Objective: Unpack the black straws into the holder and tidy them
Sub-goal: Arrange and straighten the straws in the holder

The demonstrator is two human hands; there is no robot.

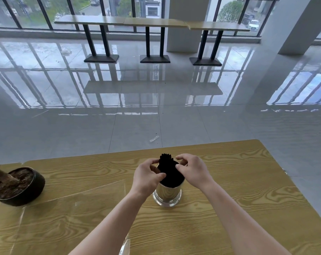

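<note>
Both grips pinched on black straws [166, 162]: left hand [148, 176] with thumb and fingers around bundle's left side, right hand [192, 169] fingertips on its right. Bundle standing upright in shiny metal holder [167, 195] at desk [229, 199] centre, tips above rim. Dark pot [18, 186] well apart, far left.

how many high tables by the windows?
3. Left table runs from the left window bay, middle table stands in front of the white pillar, right table is beside the right window. They stand end to end; none looks hidden.
</note>
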